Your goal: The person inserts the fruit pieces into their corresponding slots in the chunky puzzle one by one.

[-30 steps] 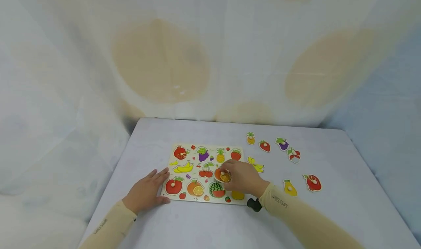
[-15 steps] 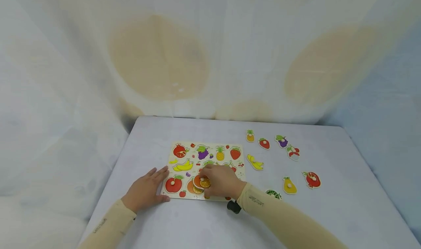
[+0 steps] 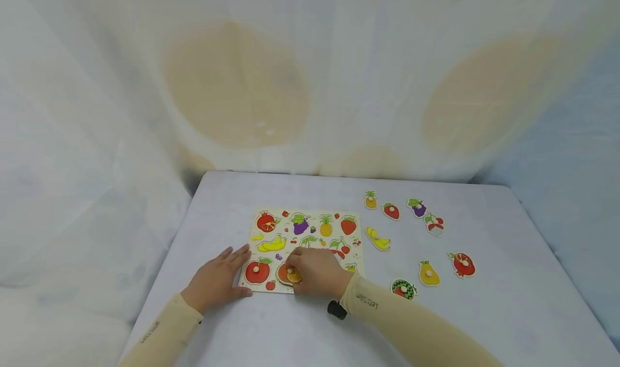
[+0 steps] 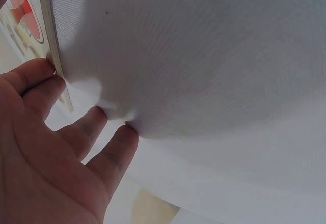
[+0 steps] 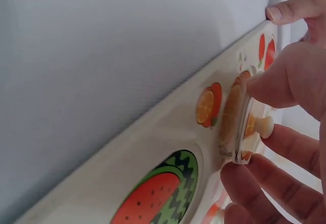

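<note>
An orange puzzle piece [image 3: 284, 273] with a round knob [image 5: 265, 127] is held by my right hand [image 3: 319, 273]. Thumb and fingers grip its opposite edges, and it stands slightly tilted over the orange picture on the fruit puzzle board [image 3: 287, 255]. My left hand [image 3: 218, 278] lies with fingers spread along the board's left side; in the left wrist view, fingertips [image 4: 46, 84] touch the board edge while others rest on the cloth. An apple piece [image 3: 257, 272] with a knob sits in the board's lower left. My right hand hides part of the bottom row.
Right of the board lie loose knobbed pieces: watermelon [image 3: 403, 290], pear [image 3: 428, 274], pomegranate [image 3: 463, 265], banana [image 3: 377, 239], pineapple [image 3: 370, 199], strawberry [image 3: 390, 211], grapes [image 3: 417, 207] and cherries [image 3: 434, 224]. A white cloth covers the table [image 3: 271, 329]; fabric curtains [image 3: 339, 87] hang behind.
My right hand has carried the orange piece leftward across the board and down to the orange picture. The loose watermelon piece has come into view. My left hand has stayed put.
</note>
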The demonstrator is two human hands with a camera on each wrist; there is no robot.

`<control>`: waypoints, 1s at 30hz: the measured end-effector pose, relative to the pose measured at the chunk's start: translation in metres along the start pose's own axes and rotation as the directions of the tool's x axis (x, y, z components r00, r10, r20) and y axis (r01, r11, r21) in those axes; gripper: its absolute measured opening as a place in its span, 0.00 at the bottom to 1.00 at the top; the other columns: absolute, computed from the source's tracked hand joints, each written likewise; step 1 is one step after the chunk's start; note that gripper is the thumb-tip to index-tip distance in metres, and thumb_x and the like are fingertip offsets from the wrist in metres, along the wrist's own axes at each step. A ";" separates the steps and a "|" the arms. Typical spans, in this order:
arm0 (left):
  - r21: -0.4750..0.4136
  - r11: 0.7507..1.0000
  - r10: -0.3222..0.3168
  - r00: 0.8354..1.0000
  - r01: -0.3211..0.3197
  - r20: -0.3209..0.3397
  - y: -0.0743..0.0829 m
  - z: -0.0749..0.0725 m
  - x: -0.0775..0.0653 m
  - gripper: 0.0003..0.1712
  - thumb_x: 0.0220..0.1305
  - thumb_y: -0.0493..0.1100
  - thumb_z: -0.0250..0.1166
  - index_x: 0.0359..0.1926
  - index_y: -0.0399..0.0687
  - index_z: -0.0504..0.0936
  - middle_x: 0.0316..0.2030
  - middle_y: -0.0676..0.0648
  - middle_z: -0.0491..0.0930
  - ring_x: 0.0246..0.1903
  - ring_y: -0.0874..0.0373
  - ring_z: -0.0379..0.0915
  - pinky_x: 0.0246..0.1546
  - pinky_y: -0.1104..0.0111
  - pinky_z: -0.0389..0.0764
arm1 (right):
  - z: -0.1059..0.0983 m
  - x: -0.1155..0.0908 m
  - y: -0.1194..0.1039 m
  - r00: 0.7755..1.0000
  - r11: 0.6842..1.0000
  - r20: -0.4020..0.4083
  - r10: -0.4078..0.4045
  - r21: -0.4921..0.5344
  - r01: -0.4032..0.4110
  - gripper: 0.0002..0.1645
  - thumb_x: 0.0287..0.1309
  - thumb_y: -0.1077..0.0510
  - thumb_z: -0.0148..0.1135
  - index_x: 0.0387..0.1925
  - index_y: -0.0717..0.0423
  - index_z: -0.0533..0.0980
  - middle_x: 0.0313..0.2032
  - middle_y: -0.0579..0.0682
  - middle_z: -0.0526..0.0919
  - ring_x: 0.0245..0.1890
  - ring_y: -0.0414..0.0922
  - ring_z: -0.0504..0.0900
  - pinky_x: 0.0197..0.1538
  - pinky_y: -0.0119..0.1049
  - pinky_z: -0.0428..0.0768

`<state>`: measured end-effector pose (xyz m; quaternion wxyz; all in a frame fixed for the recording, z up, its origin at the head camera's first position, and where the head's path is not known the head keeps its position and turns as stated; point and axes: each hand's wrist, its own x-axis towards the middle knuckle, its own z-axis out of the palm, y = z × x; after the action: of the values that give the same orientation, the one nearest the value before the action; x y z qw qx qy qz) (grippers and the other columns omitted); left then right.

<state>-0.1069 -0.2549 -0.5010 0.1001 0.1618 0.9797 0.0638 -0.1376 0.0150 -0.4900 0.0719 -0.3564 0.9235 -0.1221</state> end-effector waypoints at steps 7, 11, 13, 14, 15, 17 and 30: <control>-0.009 1.000 0.005 1.000 -0.005 0.000 0.000 -0.002 -0.002 0.56 0.48 0.65 0.76 0.73 0.46 0.67 0.73 0.49 0.62 0.70 0.38 0.57 0.64 0.47 0.67 | 0.007 0.000 -0.003 1.000 0.998 -0.011 -0.025 -0.052 0.025 0.24 0.50 0.47 0.76 0.50 0.43 0.83 0.49 0.41 0.82 0.48 0.40 0.80 0.47 0.35 0.82; -0.008 1.000 0.012 1.000 -0.012 -0.001 0.001 -0.004 -0.003 0.55 0.48 0.65 0.76 0.72 0.45 0.68 0.73 0.48 0.62 0.70 0.37 0.57 0.64 0.46 0.68 | 0.008 0.000 -0.005 0.999 0.996 -0.006 -0.034 -0.086 0.033 0.24 0.50 0.46 0.76 0.51 0.43 0.83 0.49 0.41 0.82 0.47 0.41 0.80 0.46 0.36 0.82; -0.013 1.000 0.013 1.000 -0.014 -0.003 0.001 -0.005 -0.003 0.55 0.48 0.65 0.76 0.72 0.45 0.68 0.73 0.48 0.62 0.70 0.37 0.57 0.64 0.46 0.68 | 0.007 0.000 -0.006 0.999 0.995 -0.006 -0.032 -0.094 0.031 0.25 0.50 0.45 0.76 0.51 0.43 0.83 0.48 0.41 0.83 0.47 0.41 0.80 0.45 0.36 0.82; -0.015 1.000 0.012 1.000 -0.012 -0.003 0.001 -0.005 -0.003 0.55 0.48 0.65 0.76 0.72 0.45 0.68 0.73 0.48 0.62 0.70 0.37 0.57 0.64 0.46 0.68 | 0.007 0.000 -0.006 1.000 0.995 -0.007 -0.030 -0.097 0.030 0.25 0.50 0.45 0.76 0.51 0.43 0.83 0.48 0.41 0.83 0.47 0.41 0.80 0.45 0.36 0.82; -0.014 1.000 0.012 1.000 -0.013 -0.003 0.001 -0.005 -0.003 0.55 0.48 0.65 0.76 0.72 0.46 0.68 0.73 0.48 0.62 0.70 0.37 0.57 0.64 0.46 0.68 | 0.006 -0.001 -0.006 1.000 0.995 -0.006 -0.028 -0.100 0.028 0.25 0.50 0.44 0.76 0.51 0.43 0.83 0.48 0.41 0.83 0.47 0.41 0.80 0.45 0.36 0.82; -0.012 1.000 0.015 1.000 -0.015 -0.002 0.001 -0.005 -0.002 0.55 0.48 0.65 0.76 0.73 0.46 0.67 0.73 0.48 0.62 0.70 0.38 0.57 0.63 0.46 0.68 | 0.005 -0.001 -0.006 1.000 0.994 -0.002 -0.022 -0.105 0.022 0.25 0.50 0.44 0.76 0.52 0.43 0.83 0.49 0.41 0.83 0.48 0.42 0.80 0.46 0.37 0.82; 0.015 0.999 0.035 0.999 -0.035 -0.029 -0.003 0.001 -0.001 0.56 0.47 0.66 0.76 0.72 0.45 0.69 0.72 0.48 0.64 0.69 0.37 0.59 0.62 0.48 0.70 | 0.005 -0.002 -0.011 0.999 0.993 0.001 -0.039 -0.113 0.039 0.21 0.57 0.48 0.73 0.53 0.44 0.83 0.52 0.42 0.84 0.47 0.42 0.83 0.41 0.34 0.83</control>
<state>-0.1065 -0.2578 -0.5018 0.0836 0.1786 0.9785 0.0606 -0.1275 0.0075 -0.4917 0.0489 -0.3776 0.9219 -0.0712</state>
